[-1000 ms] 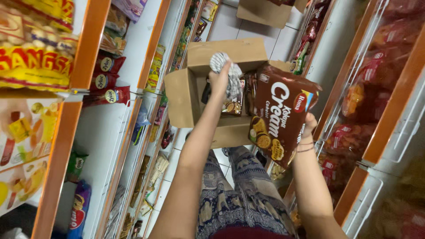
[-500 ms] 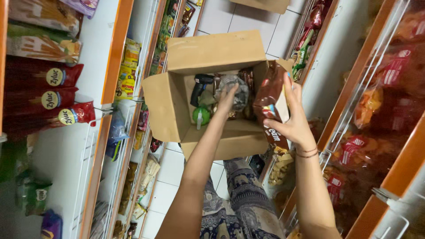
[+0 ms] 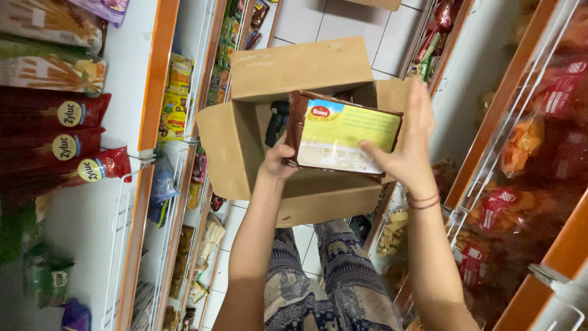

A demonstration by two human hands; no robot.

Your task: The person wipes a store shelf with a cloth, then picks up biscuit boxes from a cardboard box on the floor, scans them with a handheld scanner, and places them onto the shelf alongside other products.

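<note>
An open brown cardboard box [image 3: 306,67] stands on the tiled floor in front of my legs, flaps spread. Over its opening I hold a flat brown snack packet [image 3: 346,132] with its yellow-green back panel facing up. My left hand [image 3: 277,162] grips the packet's near left edge. My right hand [image 3: 407,144] holds its right edge, fingers stretched upward along the side. A dark item [image 3: 277,119] shows inside the box under the packet; the rest of the contents are hidden.
White and orange shelving [image 3: 156,79] lines the left with red packets [image 3: 67,144] and several other snack packs. Wire-fronted shelves [image 3: 496,153] with red and orange bags run along the right. Another cardboard piece [image 3: 380,3] lies further down the narrow aisle.
The brown packet went from upright at the box's right side to flat over the opening, back side up. My left hand came out of the box and took the packet's left edge.
</note>
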